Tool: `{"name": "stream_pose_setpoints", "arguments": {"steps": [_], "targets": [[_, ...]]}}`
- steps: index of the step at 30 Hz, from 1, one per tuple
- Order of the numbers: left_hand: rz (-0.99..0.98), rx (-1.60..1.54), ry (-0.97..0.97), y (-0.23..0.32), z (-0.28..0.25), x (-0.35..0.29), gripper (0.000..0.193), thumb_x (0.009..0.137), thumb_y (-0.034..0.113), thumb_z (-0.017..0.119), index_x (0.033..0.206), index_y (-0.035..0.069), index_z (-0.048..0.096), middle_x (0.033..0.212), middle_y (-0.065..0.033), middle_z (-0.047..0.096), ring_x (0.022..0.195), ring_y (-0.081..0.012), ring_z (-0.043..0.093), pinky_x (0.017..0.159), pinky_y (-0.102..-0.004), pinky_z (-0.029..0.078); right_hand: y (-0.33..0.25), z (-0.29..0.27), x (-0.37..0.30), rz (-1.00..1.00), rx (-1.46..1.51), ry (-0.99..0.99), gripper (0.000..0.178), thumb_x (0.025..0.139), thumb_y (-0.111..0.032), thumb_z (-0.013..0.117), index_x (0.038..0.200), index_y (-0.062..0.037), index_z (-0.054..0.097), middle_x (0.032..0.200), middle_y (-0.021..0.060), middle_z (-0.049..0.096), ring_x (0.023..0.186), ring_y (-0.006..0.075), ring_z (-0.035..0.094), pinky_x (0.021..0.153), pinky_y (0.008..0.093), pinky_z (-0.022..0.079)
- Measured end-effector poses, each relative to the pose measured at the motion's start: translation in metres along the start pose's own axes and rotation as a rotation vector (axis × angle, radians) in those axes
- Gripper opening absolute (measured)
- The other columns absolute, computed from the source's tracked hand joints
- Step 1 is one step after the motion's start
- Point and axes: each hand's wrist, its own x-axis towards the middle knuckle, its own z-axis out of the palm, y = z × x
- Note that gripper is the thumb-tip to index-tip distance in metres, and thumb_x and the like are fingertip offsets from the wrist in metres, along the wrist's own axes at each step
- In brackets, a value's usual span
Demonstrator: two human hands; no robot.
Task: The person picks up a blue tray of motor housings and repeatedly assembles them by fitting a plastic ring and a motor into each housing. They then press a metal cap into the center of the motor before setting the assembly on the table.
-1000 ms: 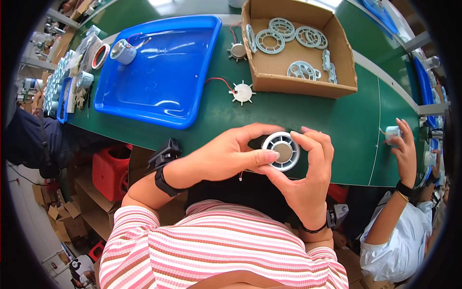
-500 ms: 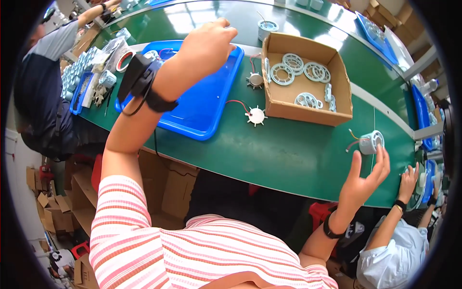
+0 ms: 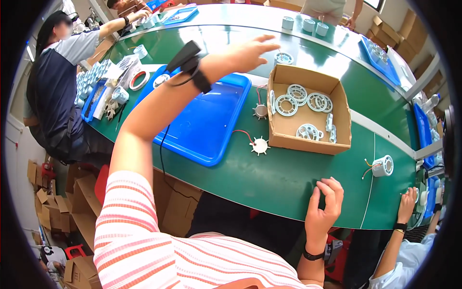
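Note:
My left hand (image 3: 243,54) reaches across the blue tray (image 3: 202,130), fingers stretched out and apart with nothing visible in them. Just beyond its fingertips, behind the cardboard box, stands a pale blue round housing (image 3: 284,59). Near the table's front edge hovers my right hand (image 3: 325,204), its fingers loosely bent and holding nothing. To its right a pale blue cylindrical housing (image 3: 383,165) with thin wires lies on its side. Between tray and box sit a white spoked disc (image 3: 260,146) with a red wire and a grey-faced spoked disc (image 3: 260,111).
The open cardboard box (image 3: 308,147) holds several pale blue rings. Left of the tray are a tape roll (image 3: 139,80), a narrow blue bin (image 3: 91,103) and many housings. A co-worker (image 3: 57,86) works at the left; another person's hand (image 3: 407,204) is at the right.
My left hand has moved right and its bent fingers have straightened. My right hand has drawn back leftward from the wired housing. The view has tilted, so the table sits lower.

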Motion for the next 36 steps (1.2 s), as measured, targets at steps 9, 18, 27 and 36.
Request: {"name": "stream_pose_setpoints", "arguments": {"steps": [9,18,27,36], "targets": [[0.230,-0.013,-0.266,-0.017,0.062,0.069,0.070,0.082,0.012,0.077,0.147,0.019,0.053,0.145,-0.0130,0.055,0.130,-0.0381,0.056,0.111,-0.0480,0.043,0.001,0.005,-0.002,0.032,0.023,0.081,0.017,0.085,0.008,0.069,0.098,-0.0013,0.069,0.104,0.0129,0.068,0.107,0.0337,0.066,0.094,0.0429,0.052],[-0.122,0.099,0.277,0.011,-0.028,-0.012,0.060,0.088,0.044,0.075,0.130,0.004,0.058,0.120,-0.0213,0.065,0.107,-0.0404,0.067,0.088,-0.0471,0.056,0.001,-0.001,0.003,0.063,0.115,-0.023,0.015,0.084,0.006,0.070,0.097,-0.0015,0.070,0.103,0.0124,0.069,0.107,0.0333,0.065,0.093,0.0423,0.051],[-0.131,-0.030,-0.043,0.096,-0.041,-0.129,0.063,0.083,0.037,0.081,0.129,0.001,0.058,0.110,-0.0196,0.062,0.096,-0.0407,0.065,0.082,-0.0486,0.053,-0.002,-0.002,0.008,0.049,0.040,-0.132,0.011,0.086,0.003,0.070,0.096,-0.0026,0.070,0.103,0.0102,0.070,0.111,0.0331,0.063,0.099,0.0427,0.047],[0.072,0.008,0.104,0.103,-0.025,-0.145,0.058,0.081,0.043,0.083,0.116,0.003,0.062,0.108,-0.0148,0.062,0.095,-0.0359,0.064,0.083,-0.0443,0.048,-0.005,-0.001,0.000,0.053,-0.001,-0.114,0.008,0.089,0.001,0.069,0.096,-0.0025,0.069,0.104,0.0102,0.070,0.113,0.0329,0.062,0.100,0.0429,0.047]]}}
